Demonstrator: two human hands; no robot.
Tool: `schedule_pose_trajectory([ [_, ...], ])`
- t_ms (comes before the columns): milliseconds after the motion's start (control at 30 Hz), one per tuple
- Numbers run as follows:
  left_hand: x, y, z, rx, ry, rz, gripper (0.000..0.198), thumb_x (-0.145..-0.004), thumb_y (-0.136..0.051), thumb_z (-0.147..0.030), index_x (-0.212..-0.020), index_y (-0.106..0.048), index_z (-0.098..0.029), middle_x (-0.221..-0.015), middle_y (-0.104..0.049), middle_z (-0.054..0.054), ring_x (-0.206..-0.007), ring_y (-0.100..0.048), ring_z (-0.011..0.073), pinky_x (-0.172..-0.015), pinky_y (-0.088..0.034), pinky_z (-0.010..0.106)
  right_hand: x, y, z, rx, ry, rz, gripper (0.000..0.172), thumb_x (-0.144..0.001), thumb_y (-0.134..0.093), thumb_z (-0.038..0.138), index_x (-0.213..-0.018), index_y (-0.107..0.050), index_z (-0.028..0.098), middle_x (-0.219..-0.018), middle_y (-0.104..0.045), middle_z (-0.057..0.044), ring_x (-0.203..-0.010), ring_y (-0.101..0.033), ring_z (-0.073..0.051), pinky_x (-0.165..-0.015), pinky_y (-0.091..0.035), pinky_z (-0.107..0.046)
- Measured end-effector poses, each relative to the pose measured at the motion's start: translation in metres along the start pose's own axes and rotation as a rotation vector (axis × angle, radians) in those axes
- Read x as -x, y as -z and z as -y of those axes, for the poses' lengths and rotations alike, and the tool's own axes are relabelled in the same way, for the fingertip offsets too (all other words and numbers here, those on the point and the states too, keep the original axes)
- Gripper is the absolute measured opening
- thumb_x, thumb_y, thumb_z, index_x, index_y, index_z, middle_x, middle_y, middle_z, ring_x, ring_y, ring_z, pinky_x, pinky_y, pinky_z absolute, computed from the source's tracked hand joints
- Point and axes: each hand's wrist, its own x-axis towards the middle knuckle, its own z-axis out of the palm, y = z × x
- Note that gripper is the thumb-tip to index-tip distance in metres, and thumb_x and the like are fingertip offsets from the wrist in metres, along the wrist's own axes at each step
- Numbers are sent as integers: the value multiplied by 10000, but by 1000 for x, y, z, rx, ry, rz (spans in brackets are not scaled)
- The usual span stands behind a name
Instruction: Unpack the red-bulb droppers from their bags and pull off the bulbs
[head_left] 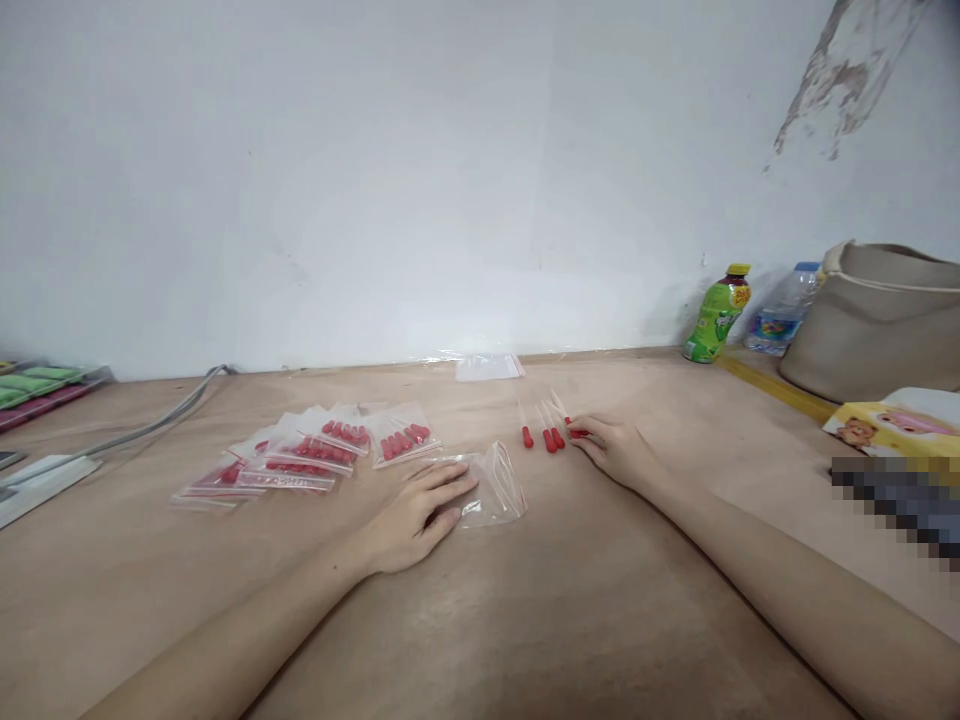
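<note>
Pressing the clear, seemingly unfilled bag point(491, 495) with left hand point(416, 515) outspread, grip unclosed; pinching a red-bulbed dropper point(571, 427) with right hand point(619, 452), right of that bag. Already showing filled pouches point(311, 450) left of it; leaving 3 loose droppers point(551, 441) right of it.

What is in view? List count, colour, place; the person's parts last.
Table: one, brown, foreground
Wall: one, white, back
Filled bags: several, clear and red, left
Droppers: at least four, red, centre
Flat bag: one, clear, centre
Rear bags: count unclear, clear, by wall
Bottles: two, green and clear, back right
Bin: one, beige, right
Strip: one, yellow, by bin
Pack: one, yellow, right
Blurred item: one, dark, right
Cables: count unclear, grey, left
Packets: several, green, left
Flat items: two, white, dark, left edge
Left hand: one, bare, on flat bag
Right hand: one, bare, touching dropper
Forearms: two, bare, front
</note>
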Motion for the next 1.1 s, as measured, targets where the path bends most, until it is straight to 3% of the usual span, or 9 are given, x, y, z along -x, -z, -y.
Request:
schedule_pose_trajectory([
  [200,-4,-1,-22,-78,129,-185,402,-854,-364,-460,-1124,-552,-229,-1131,-577,67,-1064,-490,275,-923,-349,486,0,3,7,-43,-13,33,212,-827,-427,225,-950,-599,219,-959,-626,-40,-825,-589,-167,-746,-464,-318],
  [300,-6,8,-23,-83,57,-230,342,-866,-364,-406,-1043,-593,-224,-1038,-617,58,-1006,-528,245,-903,-382,442,-1,2,8,-93,-14,49,232,-795,-491,257,-1000,-591,211,-970,-614,-52,-822,-581,-166,-727,-469,-305],
  [367,-7,15,-20,-76,-56,-180,324,-871,-374,-361,-1105,-558,-233,-1160,-563,53,-1088,-491,233,-938,-371,412,-1,1,7,-113,-27,65,273,-774,-535,297,-1026,-582,205,-1001,-598,-61,-836,-576,-170,-722,-472,-302],
  [467,-9,20,-12,-64,-199,-13,412,-875,-380,-348,-1275,-397,-253,-1369,-359,30,-1262,-307,232,-1030,-274,411,-2,0,4,-127,-32,62,307,-755,-569,342,-1026,-580,197,-1035,-577,-72,-886,-562,-184,-763,-463,-320],
  [633,-10,12,-3,13,-227,137,486,-888,-350,-382,-1349,-235,-284,-1442,-143,20,-1319,-136,235,-1062,-181,445,-5,4,25,-100,20,-108,205,-783,-541,357,-890,-618,200,-876,-617,-68,-854,-546,-197,-789,-421,-352],
  [767,-9,5,-3,22,-230,155,495,-885,-346,-408,-1351,-215,-305,-1443,-114,17,-1321,-94,245,-1063,-148,467,-7,-3,68,-102,83,-24,184,-804,-505,346,-787,-624,205,-736,-621,-42,-738,-538,-172,-740,-381,-333],
  [900,-7,5,-7,13,-251,187,522,-884,-336,-426,-1363,-169,-302,-1443,-123,15,-1323,-69,245,-1069,-124,466,-7,-19,102,-7,-93,29,265,-760,-535,459,-741,-613,207,-652,-602,-16,-716,-524,-181,-766,-316,-364],
  [967,-6,6,-9,8,-253,204,542,-878,-338,-443,-1367,-154,-300,-1445,-115,15,-1324,-59,250,-1071,-108,471,-7,-25,109,19,-146,60,276,-746,-543,476,-692,-601,211,-628,-594,-6,-712,-520,-182,-758,-296,-365],
  [1100,-5,8,-12,9,-236,234,591,-866,-341,-477,-1376,-114,-283,-1449,-88,31,-1325,-55,257,-1071,-98,472,-6,-31,111,72,-193,85,178,-765,-536,339,-657,-565,200,-668,-598,-5,-698,-508,-167,-737,-287,-348],
])
